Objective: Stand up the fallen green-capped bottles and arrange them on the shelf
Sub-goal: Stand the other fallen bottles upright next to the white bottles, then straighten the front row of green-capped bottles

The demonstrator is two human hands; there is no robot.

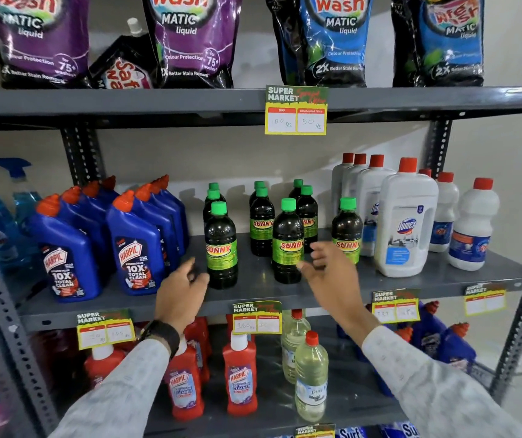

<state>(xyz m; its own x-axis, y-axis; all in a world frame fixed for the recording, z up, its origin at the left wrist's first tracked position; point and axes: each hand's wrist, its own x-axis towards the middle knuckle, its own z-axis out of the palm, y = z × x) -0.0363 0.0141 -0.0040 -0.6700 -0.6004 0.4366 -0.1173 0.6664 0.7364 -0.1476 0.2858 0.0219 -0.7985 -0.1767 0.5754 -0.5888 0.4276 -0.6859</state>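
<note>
Several dark green-capped Sunny bottles stand upright on the middle grey shelf [253, 295]. One stands front left [221, 248], one front centre [287, 245], one to the right [347, 230], with more in rows behind [262, 221]. None lies on its side. My left hand [182, 287] hovers just left of the front left bottle, fingers apart, holding nothing. My right hand [329, 270] is open between the front centre bottle and the right one, close to both, gripping neither.
Blue Harpic bottles [133, 248] crowd the shelf's left part; white red-capped bottles [406, 222] fill its right. Detergent pouches [193, 39] sit on the shelf above. Red Harpic bottles [240, 377] and clear bottles [312, 377] stand below. Price tags [296, 110] hang from the shelf edges.
</note>
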